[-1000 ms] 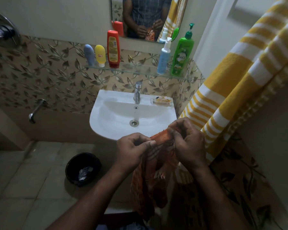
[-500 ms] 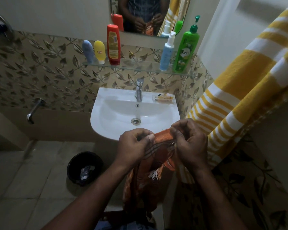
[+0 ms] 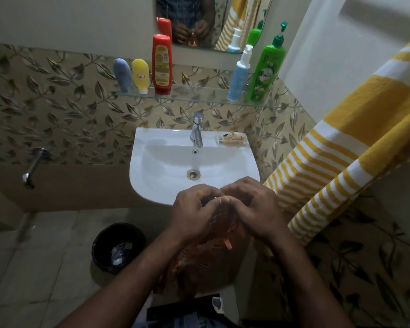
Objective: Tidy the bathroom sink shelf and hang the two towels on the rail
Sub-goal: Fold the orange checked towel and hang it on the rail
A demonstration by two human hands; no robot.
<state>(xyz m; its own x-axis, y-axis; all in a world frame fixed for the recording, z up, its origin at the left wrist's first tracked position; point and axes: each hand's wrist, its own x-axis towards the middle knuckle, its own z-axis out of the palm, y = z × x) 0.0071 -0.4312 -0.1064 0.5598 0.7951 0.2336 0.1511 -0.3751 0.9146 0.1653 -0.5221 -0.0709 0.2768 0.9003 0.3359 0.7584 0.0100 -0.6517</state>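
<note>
Both hands meet in the lower centre of the frame, in front of the sink's [image 3: 166, 183] near rim. My left hand [image 3: 194, 209] and right hand [image 3: 256, 209] are knuckles-up with fingers curled, bunching the top of the orange towel [image 3: 199, 263] between them. The fingertips and the edge they pinch are mostly hidden under the hands, and I cannot make out the exact grip. Below the wrists the orange towel hangs in a dim, blurred mass between my forearms, with its lower end lost in shadow.

The yellow towel [image 3: 341, 157], striped white, slants from the upper right corner down to just right of my right hand. Its top is cut off by the frame edge, so I cannot see what it hangs from.

On the glass shelf [image 3: 199, 95] above the sink, a blue tube [image 3: 122, 74], a yellow tube [image 3: 140, 75] and a red bottle [image 3: 162, 65] stand upright at the left. A spray bottle [image 3: 238, 76] and a green bottle [image 3: 264, 69] stand at the right. The mirror [image 3: 223, 20], cut off at the top edge, reflects some of the bottles and my hands.

A tap [image 3: 197, 129] rises at the back of the sink, with a soap dish [image 3: 231, 138] just to its right; what it holds is too small to read. On the floor at lower left, a black bin [image 3: 118, 247] holds something pale.
</note>
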